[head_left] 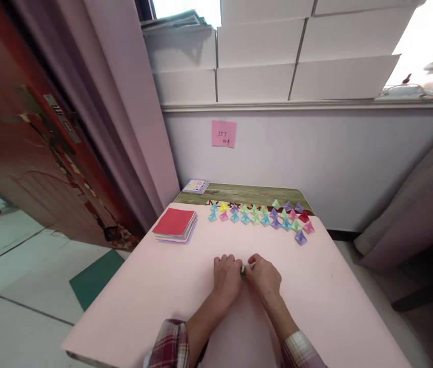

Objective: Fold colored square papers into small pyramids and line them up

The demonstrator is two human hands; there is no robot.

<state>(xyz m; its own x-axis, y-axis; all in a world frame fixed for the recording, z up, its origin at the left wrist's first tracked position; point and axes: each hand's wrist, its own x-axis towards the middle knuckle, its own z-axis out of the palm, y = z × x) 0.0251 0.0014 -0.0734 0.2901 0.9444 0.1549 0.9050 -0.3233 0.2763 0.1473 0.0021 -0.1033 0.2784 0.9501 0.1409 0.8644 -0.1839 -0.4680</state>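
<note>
My left hand (227, 275) and my right hand (264, 276) rest together on the pink table cover (155, 301), fingers curled. Both pinch a small green folded paper piece (243, 270) that peeks out between them; most of it is hidden by my fingers. Beyond my hands, two rows of several small folded paper shapes (262, 215) in blue, green, purple, pink and yellow lie near the far edge. A stack of coloured paper sheets (175, 225) with a red sheet on top lies at the far left.
A paper pack (196, 186) lies on the bare wooden table end (254, 193) by the wall. A pink note (224, 134) sticks to the wall. White boxes (277, 56) stack on the sill. A red door (20, 138) stands left, curtains on both sides.
</note>
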